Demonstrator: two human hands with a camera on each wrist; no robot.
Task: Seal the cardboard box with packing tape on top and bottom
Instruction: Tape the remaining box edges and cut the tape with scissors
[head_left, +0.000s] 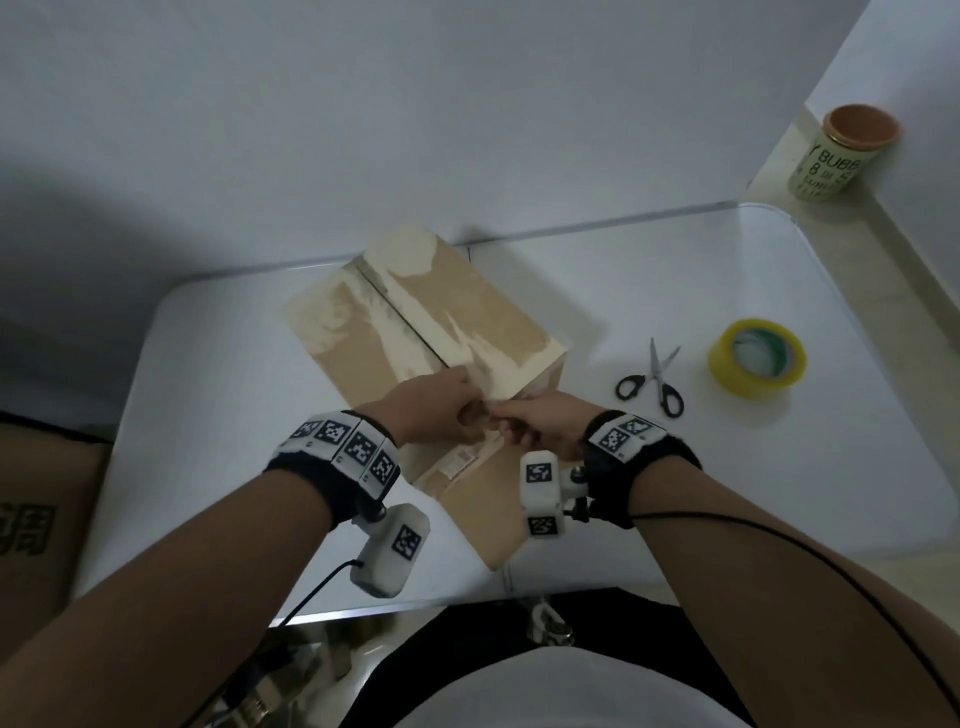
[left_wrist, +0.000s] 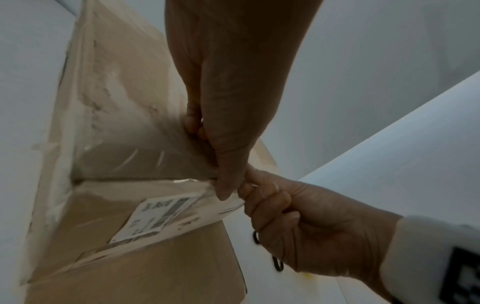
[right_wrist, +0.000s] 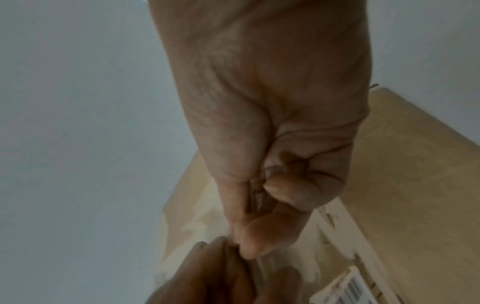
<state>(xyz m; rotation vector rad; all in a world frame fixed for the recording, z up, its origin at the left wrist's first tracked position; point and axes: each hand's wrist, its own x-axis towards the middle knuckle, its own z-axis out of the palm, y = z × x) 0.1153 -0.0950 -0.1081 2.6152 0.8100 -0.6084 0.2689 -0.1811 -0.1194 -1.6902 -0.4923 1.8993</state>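
Observation:
A brown cardboard box (head_left: 467, 306) lies on the white table (head_left: 675, 291), its top flaps closed along a centre seam with pale torn patches. My two hands meet at the box's near top edge. My left hand (head_left: 470, 413) pinches a clear tape strip (left_wrist: 135, 160) between thumb and fingers. My right hand (head_left: 506, 415), curled, pinches the same strip just beside it. In the left wrist view the left hand (left_wrist: 221, 185) and right hand (left_wrist: 249, 189) touch above a white label (left_wrist: 155, 216). The right wrist view shows my right hand (right_wrist: 244, 244) curled tight over the box (right_wrist: 415, 164).
Black-handled scissors (head_left: 652, 384) lie open right of the box. A yellow tape roll (head_left: 757, 358) sits further right. A can with a brown lid (head_left: 836, 150) stands on a ledge at the far right. Another cardboard box (head_left: 36, 519) is off the table's left side.

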